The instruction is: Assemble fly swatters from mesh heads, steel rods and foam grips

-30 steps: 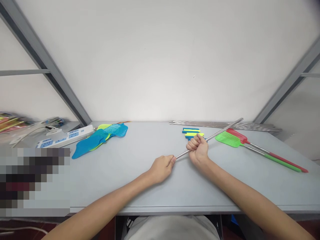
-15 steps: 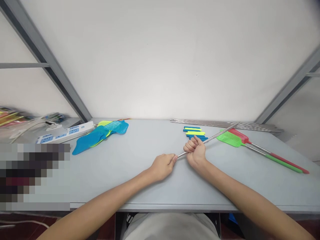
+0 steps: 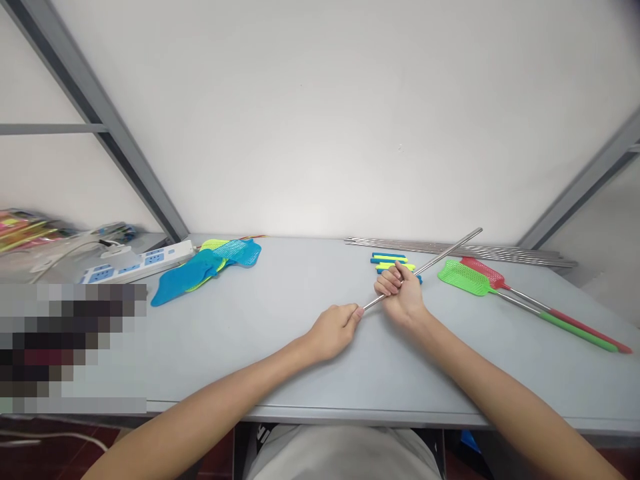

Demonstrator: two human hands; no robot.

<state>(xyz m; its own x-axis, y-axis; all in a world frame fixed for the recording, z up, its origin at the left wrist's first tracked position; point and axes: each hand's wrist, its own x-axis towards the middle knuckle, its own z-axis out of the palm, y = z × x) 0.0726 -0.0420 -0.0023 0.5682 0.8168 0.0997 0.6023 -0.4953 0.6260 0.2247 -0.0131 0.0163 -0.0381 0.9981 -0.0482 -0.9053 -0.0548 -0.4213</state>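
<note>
A thin metal rod (image 3: 449, 249) slants up to the right over the table. Closed round its near end is my left hand (image 3: 334, 331), which hides that tip. My right hand (image 3: 401, 293) grips the rod a little farther along, palm side showing and fingers curled. Just behind the right hand lie several blue and yellow handle sleeves (image 3: 393, 260), partly covered by it. To the right are a green fly swatter (image 3: 467, 278) and a red fly swatter (image 3: 486, 271), both with metal shafts and coloured handles.
Several metal rods (image 3: 520, 253) lie along the wall. At the left rest blue swatter heads (image 3: 183, 277) with yellow ones among them. A white power strip (image 3: 143, 263) and bagged items (image 3: 30, 230) are farther left. The table's front edge (image 3: 310, 415) runs before me.
The rod's far end has tilted upward, off the line of the green swatter. My right hand has shifted slightly up and right; the left still grips the near end. The view has shifted a little.
</note>
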